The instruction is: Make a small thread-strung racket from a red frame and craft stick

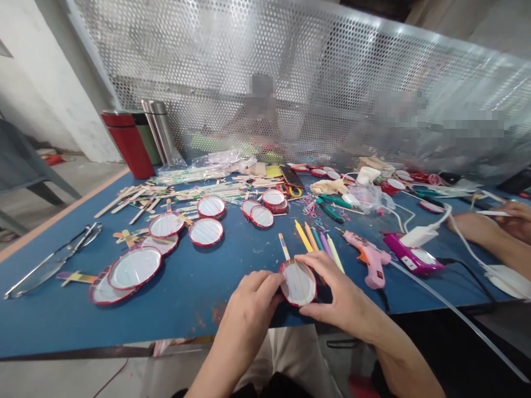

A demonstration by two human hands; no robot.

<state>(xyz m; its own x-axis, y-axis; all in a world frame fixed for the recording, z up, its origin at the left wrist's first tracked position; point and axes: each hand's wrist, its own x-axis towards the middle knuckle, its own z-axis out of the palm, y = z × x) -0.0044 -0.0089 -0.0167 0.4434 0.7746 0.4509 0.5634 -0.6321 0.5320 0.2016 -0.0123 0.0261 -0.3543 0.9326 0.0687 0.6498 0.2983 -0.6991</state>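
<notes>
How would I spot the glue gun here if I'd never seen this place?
Start at the blue table and find the person's right hand. Just beyond it, right of the row of coloured pens, lies the glue gun. It is pale pink with an orange trigger, unlike the purple socket block to its right.
</notes>
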